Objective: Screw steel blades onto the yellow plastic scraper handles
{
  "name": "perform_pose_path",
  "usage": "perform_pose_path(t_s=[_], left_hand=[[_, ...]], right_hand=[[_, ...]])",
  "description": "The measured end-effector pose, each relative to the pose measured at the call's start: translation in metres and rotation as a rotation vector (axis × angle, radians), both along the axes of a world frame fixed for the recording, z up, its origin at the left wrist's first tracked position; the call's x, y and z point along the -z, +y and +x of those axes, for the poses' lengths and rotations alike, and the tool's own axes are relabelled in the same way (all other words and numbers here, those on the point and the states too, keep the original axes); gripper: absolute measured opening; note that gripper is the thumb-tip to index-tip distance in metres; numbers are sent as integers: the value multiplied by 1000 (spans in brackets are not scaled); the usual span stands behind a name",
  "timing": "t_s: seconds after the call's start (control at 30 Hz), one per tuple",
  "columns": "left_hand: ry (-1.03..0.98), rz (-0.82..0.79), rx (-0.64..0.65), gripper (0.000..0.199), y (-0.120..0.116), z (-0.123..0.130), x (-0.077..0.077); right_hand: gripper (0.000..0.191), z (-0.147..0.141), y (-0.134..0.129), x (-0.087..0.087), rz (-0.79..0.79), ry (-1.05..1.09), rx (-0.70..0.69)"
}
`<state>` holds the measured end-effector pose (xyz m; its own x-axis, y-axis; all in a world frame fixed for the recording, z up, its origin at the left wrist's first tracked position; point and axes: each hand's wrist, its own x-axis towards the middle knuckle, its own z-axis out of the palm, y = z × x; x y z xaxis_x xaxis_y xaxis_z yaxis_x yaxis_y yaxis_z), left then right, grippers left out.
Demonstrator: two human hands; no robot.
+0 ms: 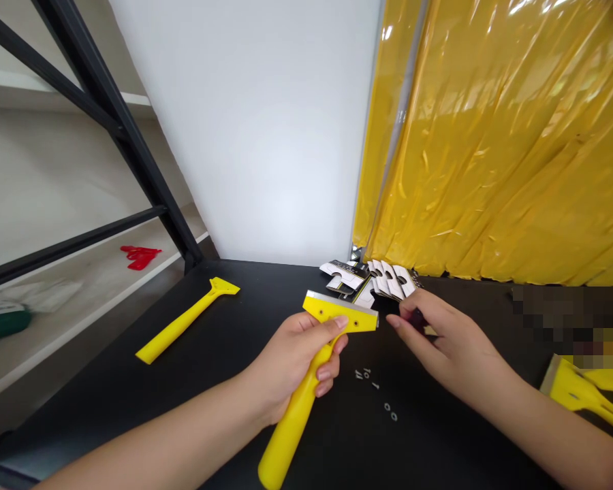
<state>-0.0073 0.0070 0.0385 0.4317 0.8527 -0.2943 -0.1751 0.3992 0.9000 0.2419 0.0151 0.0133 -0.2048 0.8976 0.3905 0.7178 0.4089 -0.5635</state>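
My left hand [311,354] is closed around the neck of a yellow scraper [293,422], thumb pressed on its head below the metal blade [314,296]. Two small holes show in that head. Just right of the blade, my right hand [434,333] is curled with thumb and forefinger near each other; whatever it holds, if anything, I cannot make out. Below the hands, small screws [358,374] and nuts [394,416] lie scattered on the black table [209,422]. Another yellow scraper handle [184,323] rests to the left, no blade visible on it.
White-and-black cardboard blade packets [388,279] are bunched at the table's back edge. More yellow scrapers [577,391] lie at the right. A white panel [265,136] and yellow plastic sheeting [505,136] rise behind. Shelving with a black frame [143,177] stands left, holding a red item [140,256].
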Motion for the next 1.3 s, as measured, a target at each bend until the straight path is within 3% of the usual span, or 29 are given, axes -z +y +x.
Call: perform_pose_path(t_s=[0.1,0.2,0.5,0.97,1.3], left_hand=[[14,8,-3,39,1,0,1],[28,10,2,40,2,1,2],[47,-7,9,40,3,0,6],[60,-16,7,40,4,1,7],[70,-21,-6,39,3,1,5]], right_hand=[[29,6,2,-6,-129,-31,30],[31,6,0,-7,-220,108,19],[31,-7,-3,8,-347,327,-46],[32,-9,-1,8,-353,345,-43],[31,-2,-10,3,-164,164,16]])
